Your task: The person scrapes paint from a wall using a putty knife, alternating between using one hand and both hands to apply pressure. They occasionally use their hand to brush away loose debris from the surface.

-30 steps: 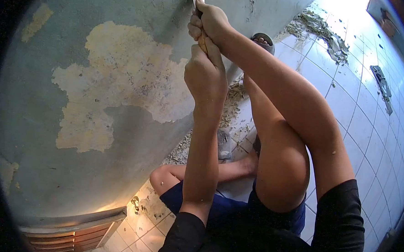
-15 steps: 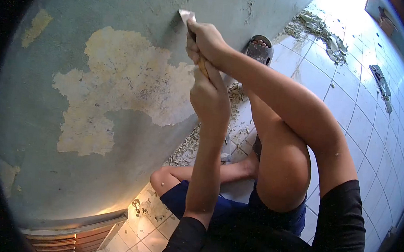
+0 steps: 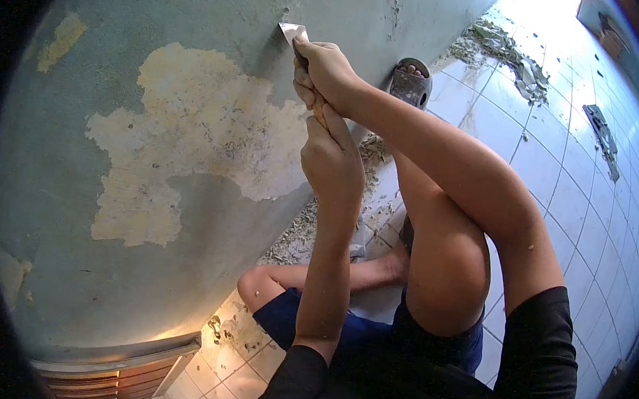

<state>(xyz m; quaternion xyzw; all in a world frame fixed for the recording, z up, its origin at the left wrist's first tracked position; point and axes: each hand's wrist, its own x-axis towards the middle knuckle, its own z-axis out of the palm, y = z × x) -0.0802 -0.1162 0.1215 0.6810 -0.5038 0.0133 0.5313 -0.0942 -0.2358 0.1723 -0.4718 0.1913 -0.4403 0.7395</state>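
Both my hands are wrapped round one scraper [image 3: 293, 32], its metal blade up against the grey-green painted wall [image 3: 220, 21]. My right hand [image 3: 328, 68] grips it near the blade. Lower down, my left hand [image 3: 332, 155] closes on the end of the light-coloured handle, most of which the fingers hide. To the left of my hands, a large pale patch [image 3: 186, 120] shows on the wall where the paint is gone. Small chips and pits mark the paint near the blade.
Paint flakes [image 3: 296, 234] lie along the foot of the wall, with a larger heap [image 3: 511, 61] farther off. A flat strip of debris [image 3: 603, 142] rests on the white tiled floor [image 3: 552, 165]. My sandalled foot [image 3: 411, 81] is beside the wall. A slatted wooden panel [image 3: 107, 383] stands at lower left.
The scraper blade and my right hand have shifted slightly down the view, and the blade sits at a somewhat different angle. Both hands keep their grip.
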